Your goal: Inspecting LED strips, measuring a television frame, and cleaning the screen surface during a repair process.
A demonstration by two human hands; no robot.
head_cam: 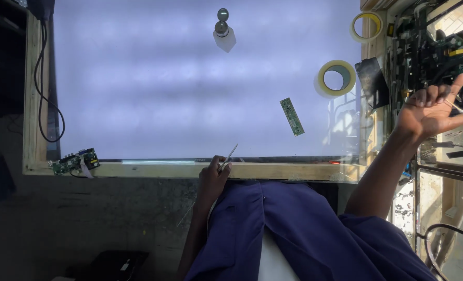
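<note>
Big lit panel [189, 88] fills wooden frame [189, 170], glowing pale white. Right hand [430, 110] out past frame's right edge, palm up, fingers spread, thin stick across fingertips, near cluttered circuit boards [434, 52]. Left hand [213, 179] at frame's near edge, fingers pinching thin rod [229, 156] slanting onto panel. Tape roll [336, 77] on panel's right side, second roll [366, 25] beyond. Narrow green board strip [292, 116] lies loose on panel. Small green board [74, 162] at frame's left corner.

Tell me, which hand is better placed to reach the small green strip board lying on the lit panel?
Probably the left hand: it rests at the panel's near edge, near the green strip board. The right hand reaches off to the side.
</note>
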